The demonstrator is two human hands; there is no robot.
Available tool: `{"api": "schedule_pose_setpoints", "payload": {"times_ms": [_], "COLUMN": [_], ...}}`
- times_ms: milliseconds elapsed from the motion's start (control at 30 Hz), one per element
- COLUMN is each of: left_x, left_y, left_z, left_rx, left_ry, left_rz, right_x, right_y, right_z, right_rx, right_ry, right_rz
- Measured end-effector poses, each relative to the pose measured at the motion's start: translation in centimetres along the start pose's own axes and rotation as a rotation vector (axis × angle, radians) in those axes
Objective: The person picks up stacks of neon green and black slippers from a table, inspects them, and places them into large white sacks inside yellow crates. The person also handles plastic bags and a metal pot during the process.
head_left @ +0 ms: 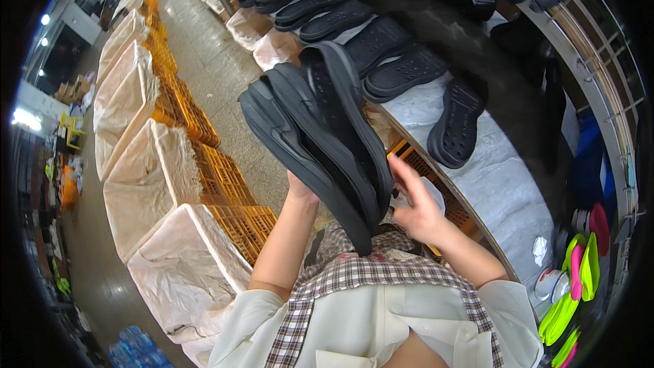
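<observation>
A stack of several black shoe soles (320, 129) is held up in front of my body, tilted, with raised rims nested side by side. My left hand (303, 187) grips the stack from below on its left side; its fingers are mostly hidden behind the soles. On the other side, my right hand (419, 208) has its fingers apart, a fingertip at the edge of the nearest sole. To the right, a single black sole with holes (458, 123) lies on the grey-white covered table (504, 177). More black soles (405, 71) run in a row along the table's edge.
Orange plastic crates (235, 221) draped with beige cloth (180, 259) line the left side of the aisle floor (204, 27). Neon yellow and pink pieces (575, 276) and a white can (550, 285) sit at the table's right. A metal rack (623, 123) curves along the far right.
</observation>
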State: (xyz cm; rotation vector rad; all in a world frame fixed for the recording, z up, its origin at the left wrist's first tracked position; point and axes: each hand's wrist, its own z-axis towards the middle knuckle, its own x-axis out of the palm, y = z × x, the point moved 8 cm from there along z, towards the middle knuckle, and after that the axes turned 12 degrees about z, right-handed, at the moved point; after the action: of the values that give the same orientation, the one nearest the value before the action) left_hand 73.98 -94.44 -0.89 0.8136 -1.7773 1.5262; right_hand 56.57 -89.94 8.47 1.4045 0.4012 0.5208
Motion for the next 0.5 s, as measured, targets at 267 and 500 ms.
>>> {"api": "schedule_pose_setpoints", "payload": {"times_ms": [267,500], "left_x": [0.6,-0.7], "left_y": [-2.6,-4.5], "left_z": [-1.8,-2.4], "left_rx": [0.040,0.084], "left_ry": [0.095,0.151], "left_rz": [0.047,0.196], "right_x": [3.2,5.2], "right_y": [0.4,0.1], "right_z": [5.0,5.3], "right_rx": [-0.082,-0.091], "right_ry": [-0.002,0.032], "right_rz": [-0.012,-0.138]}}
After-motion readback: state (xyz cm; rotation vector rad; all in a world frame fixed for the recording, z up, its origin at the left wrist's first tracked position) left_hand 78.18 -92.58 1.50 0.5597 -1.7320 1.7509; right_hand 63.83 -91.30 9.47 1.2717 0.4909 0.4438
